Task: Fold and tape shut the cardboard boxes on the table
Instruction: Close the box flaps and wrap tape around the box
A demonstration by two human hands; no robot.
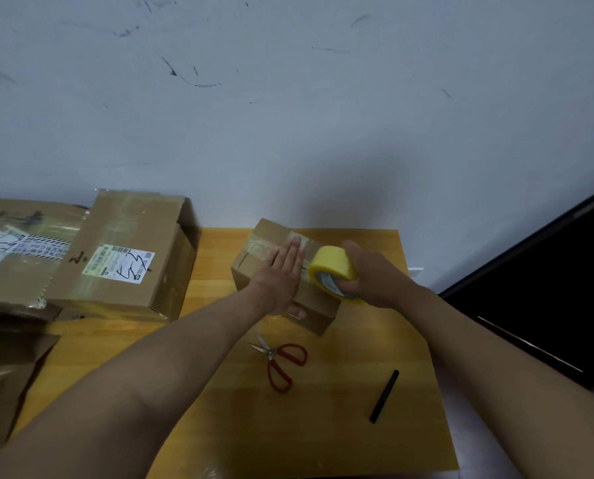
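A small brown cardboard box (254, 252) sits at the far middle of the wooden table (323, 426), its flaps down and shiny clear tape across its top. My left hand (281, 274) lies flat on the box top, fingers straight and together, pressing on the tape. My right hand (375, 274) grips a yellow tape roll (332, 269) at the box's right edge, touching the top. A larger taped box (126, 257) with a white shipping label stands at the left.
Red-handled scissors (281, 363) lie open just in front of the small box. A black marker (384, 395) lies to the right of them. More worn boxes (15, 257) and flattened cardboard (2, 385) crowd the left edge. A black object (548, 288) stands at the right; a scuffed wall is behind.
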